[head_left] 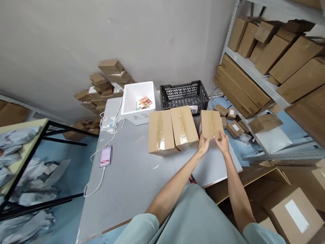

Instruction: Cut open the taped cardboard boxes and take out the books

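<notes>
A small taped cardboard box sits at the right end of the grey table. Both my hands hold its near side: my left hand at the near left corner, my right hand at the near right corner. Fingers of each are bent against the cardboard, and the undersides are hidden. Just left of it stand two larger taped boxes, side by side: a middle box and a left box. Clear tape shines on their near ends.
Behind the boxes are a white foam bin with small colourful packets and a black plastic crate. A phone with a white cable lies left. Shelving full of cartons rises on the right; an open carton stands beside the table's edge.
</notes>
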Motion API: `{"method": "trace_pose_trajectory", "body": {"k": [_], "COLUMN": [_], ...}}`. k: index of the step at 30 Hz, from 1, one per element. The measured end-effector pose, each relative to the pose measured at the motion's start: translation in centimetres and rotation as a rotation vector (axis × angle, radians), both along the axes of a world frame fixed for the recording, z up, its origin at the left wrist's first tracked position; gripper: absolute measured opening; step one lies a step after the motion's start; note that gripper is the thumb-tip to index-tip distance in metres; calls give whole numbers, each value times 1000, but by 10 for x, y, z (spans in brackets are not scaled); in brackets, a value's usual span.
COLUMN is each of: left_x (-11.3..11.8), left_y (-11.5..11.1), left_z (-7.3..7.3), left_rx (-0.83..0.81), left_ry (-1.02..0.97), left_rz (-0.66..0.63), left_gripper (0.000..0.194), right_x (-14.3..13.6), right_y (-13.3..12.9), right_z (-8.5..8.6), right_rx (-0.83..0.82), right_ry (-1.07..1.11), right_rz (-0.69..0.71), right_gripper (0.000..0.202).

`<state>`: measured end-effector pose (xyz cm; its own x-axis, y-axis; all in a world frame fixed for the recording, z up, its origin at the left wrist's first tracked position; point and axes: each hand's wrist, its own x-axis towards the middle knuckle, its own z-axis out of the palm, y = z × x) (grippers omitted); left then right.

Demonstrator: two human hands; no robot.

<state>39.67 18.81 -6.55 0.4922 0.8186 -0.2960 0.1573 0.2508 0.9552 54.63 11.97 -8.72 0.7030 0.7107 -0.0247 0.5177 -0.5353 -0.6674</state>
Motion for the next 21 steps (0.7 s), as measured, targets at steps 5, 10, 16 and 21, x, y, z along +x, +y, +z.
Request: {"method": "trace_pose_trajectory", "body": {"k": [5,10,16,21], "left_x": [-81,-177,-302,-398], "left_y": [-66,-106,-96,-69], "left_z": [16,36,43,29], "left_rx": [-4,-39,-12,132], "left_ry": [10,23,-58,-57], "left_rz": [-16,1,132,204], "left_gripper": [70,60,48,31], "right_x": [-98,-215,-349,-443], "right_y": [-130,-199,-192,-185], "right_z": [50,116,127,82], "right_rx": [74,24,2,62], "right_ry": [-263,-321,-221,204], "right_rz": [-91,-93,19,57], "right_gripper": [94,70,75,84]}}
